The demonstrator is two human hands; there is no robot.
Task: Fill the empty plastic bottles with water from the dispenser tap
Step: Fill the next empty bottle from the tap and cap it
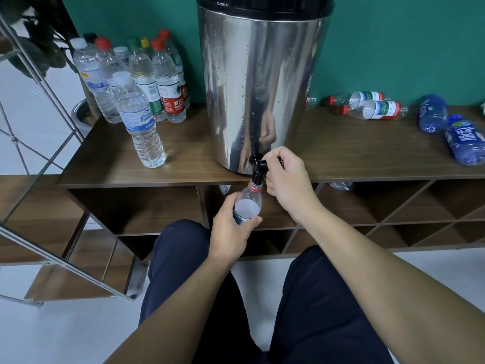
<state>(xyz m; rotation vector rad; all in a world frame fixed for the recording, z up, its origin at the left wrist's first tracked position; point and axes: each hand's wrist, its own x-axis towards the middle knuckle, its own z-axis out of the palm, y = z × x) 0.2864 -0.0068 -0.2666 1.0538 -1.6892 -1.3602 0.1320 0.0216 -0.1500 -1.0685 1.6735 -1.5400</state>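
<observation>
At the centre of the frame the left hand point(231, 229) held one clear bottle point(249, 203), its fingers and thumb curled round the lower body and label. The bottle stood tilted, its red-ringed neck up against the black tap point(258, 165) at the foot of the steel dispenser point(262, 82). The right hand point(287, 179) was just right of the tap, its fingers curled round the black tap lever, knuckles facing the camera.

The dispenser stood on a brown wooden shelf point(354, 153) that ran across the middle of the picture, in front of a green wall point(406, 43).

At the upper left, a group of upright capped bottles point(154, 74) stood on the shelf beside the dispenser. About ten caps showed there: three red, three or four white, one green, one yellow and one dark; those at the back were partly hidden, so the count was not sure. One white-capped bottle point(140, 119) with a blue label stood nearest the front edge, a little apart from the rest.

At the right of the frame, bottles lay on their sides on the shelf. Two clear ones with red caps point(372, 107) lay close together near the wall, and part of a third showed just beside the dispenser. Two blue bottles point(446, 127) lay nearer the right edge.

Below, two legs in dark trousers point(315, 298) filled the lower middle, over a pale floor point(65, 334). A metal rack point(52, 143) crossed the left side.
</observation>
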